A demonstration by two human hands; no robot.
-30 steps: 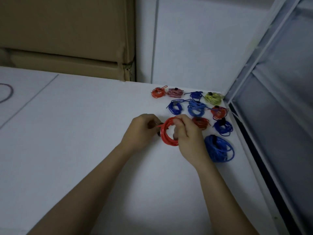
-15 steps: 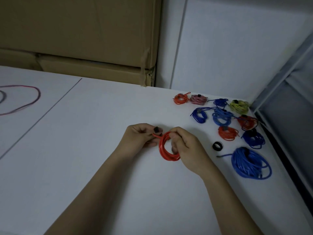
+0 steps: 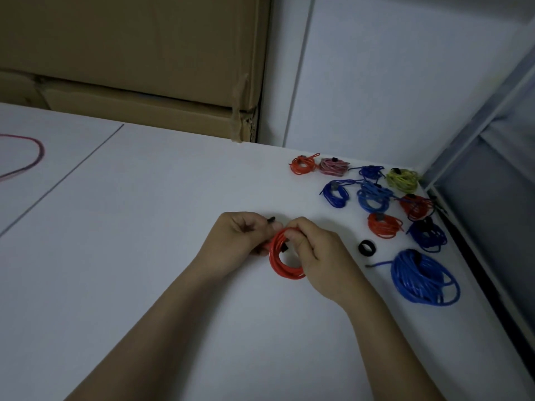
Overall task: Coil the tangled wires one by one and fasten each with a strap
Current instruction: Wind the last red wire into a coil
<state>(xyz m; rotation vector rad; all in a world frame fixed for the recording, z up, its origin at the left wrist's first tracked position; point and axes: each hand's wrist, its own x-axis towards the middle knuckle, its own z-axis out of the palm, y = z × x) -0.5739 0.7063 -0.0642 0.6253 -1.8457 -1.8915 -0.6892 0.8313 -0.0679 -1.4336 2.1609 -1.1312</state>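
Note:
A red wire coil (image 3: 282, 263) stands on edge just above the white table (image 3: 144, 256), held between both hands. My right hand (image 3: 315, 253) grips the coil's right side, fingers curled through the loop. My left hand (image 3: 240, 241) pinches a black strap (image 3: 272, 219) whose end pokes up by the thumb; another bit of the black strap crosses the coil's top. A black strap roll (image 3: 366, 247) lies on the table to the right of my hands.
Several strapped coils lie at the back right: orange (image 3: 302, 164), pink (image 3: 334, 166), yellow (image 3: 402, 178), blue and red ones, plus a large blue coil (image 3: 422, 277). A loose pink wire (image 3: 29, 157) lies far left. Cardboard boxes (image 3: 130, 68) and a wall stand behind.
The view has swung left, so the coils sit further right in frame. My hands keep the red coil; the strap now shows across the coil's top.

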